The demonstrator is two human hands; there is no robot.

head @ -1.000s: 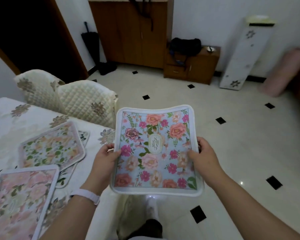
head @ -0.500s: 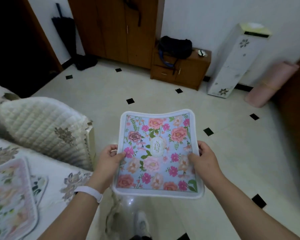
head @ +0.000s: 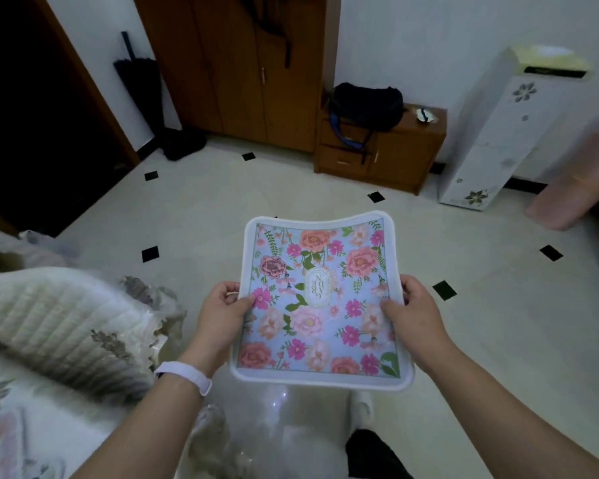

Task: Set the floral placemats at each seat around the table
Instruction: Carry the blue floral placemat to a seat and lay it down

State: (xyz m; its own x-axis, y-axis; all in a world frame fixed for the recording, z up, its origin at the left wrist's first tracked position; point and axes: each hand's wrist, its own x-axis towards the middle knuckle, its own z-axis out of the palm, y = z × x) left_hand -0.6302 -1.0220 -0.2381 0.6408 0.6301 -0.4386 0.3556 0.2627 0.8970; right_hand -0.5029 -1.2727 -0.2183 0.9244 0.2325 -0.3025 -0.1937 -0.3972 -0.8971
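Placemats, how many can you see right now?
1 for sure: the blue floral placemat, held by the left hand and right hand over the floor. A blurred shape at bottom left may be another.

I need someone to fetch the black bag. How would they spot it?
Find the tall wooden wardrobe on the far wall. Right of it stands a low wooden cabinet; the bag sits on top, the only black, soft thing there, with blue straps.
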